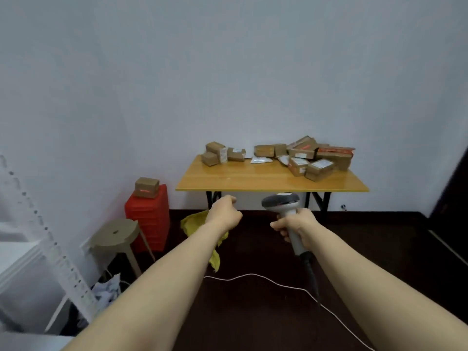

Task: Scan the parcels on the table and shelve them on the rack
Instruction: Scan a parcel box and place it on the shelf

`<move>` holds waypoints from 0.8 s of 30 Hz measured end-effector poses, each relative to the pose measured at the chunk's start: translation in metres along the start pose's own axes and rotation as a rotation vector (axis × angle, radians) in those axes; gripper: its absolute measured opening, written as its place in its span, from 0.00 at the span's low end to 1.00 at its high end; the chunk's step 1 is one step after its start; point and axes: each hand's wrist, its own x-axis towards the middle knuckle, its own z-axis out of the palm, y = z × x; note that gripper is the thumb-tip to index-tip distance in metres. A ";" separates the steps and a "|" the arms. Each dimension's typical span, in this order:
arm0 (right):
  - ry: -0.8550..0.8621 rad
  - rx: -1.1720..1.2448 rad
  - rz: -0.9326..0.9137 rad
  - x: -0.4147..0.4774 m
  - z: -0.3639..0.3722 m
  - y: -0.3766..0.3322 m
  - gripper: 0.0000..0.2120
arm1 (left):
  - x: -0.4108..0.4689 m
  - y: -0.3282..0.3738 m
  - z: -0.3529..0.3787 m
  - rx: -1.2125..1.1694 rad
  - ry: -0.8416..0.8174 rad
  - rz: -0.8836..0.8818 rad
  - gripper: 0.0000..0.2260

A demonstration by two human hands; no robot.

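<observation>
Table edge: the near edge of the table [253,179] runs straight across just beyond both sets of fingertips; a band of bare wood lies between that edge and the cartons.
Parcels, left group [217,154]: 3 brown cartons at the far edge, beyond the left fingers.
Parcels, right heap [316,159]: a loose pile at the far right corner, beyond and to the right of the right fingers; a flat white packet [260,160] lies between the 2 groups.
Lone parcel [147,187]: sits on a red stacked container [148,224], well to the left of the left fingers, with a red line of light across its near face.
Rack [50,249]: white perforated upright and shelf edge at the far left, nearer the person than the fingers.
Open room: dark floor [253,320] shows between the 2 forearms, crossed by a thin white cable [253,276]; a tan stool [116,234] and a yellow bag [195,221] stand left of and below the left fingers.
Left hand [224,211]: fingers curled into the palm; nothing seen in them, touching nothing.
Right hand [298,228]: fingers wrapped around the handle of the grey scanner [281,201], whose head rises above the knuckles, just short of the table edge.
</observation>
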 end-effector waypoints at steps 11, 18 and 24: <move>0.281 0.100 0.077 0.193 -0.112 -0.002 0.10 | 0.216 0.085 0.128 -0.016 -0.232 0.105 0.23; 0.400 0.133 0.076 0.319 -0.162 -0.039 0.09 | 0.361 0.133 0.185 -0.065 -0.316 0.127 0.23; 0.457 0.133 0.114 0.404 -0.204 -0.042 0.09 | 0.449 0.159 0.239 -0.059 -0.369 0.135 0.25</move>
